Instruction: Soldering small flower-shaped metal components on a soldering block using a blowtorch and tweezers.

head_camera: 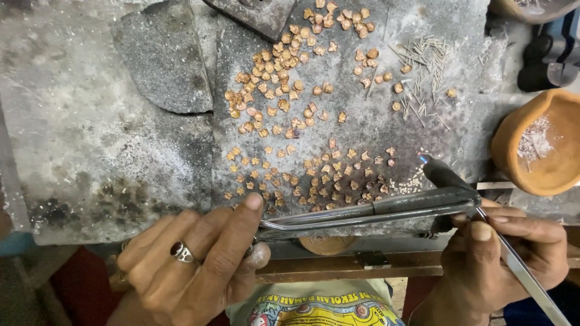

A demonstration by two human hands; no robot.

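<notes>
- Down at the near edge of the bench (72,151), the left hand (193,265) pinches one end of long metal tweezers (362,214) between thumb and forefinger; a ring sits on one finger.
- Right hand (501,253) closes around a thin metal rod and a dark torch nozzle (444,175), its small blue flame just beyond the fingers.
- Just ahead of both hands, small copper pieces (302,175) lie scattered on a grey slab (374,121); more crowd farther away.
- Beyond the right hand, thin wire bits (423,66) spread loosely.
- Right of that hand, a clay bowl (513,151) sits at the slab's edge.
- Bare grey surface opens beyond the left hand.
</notes>
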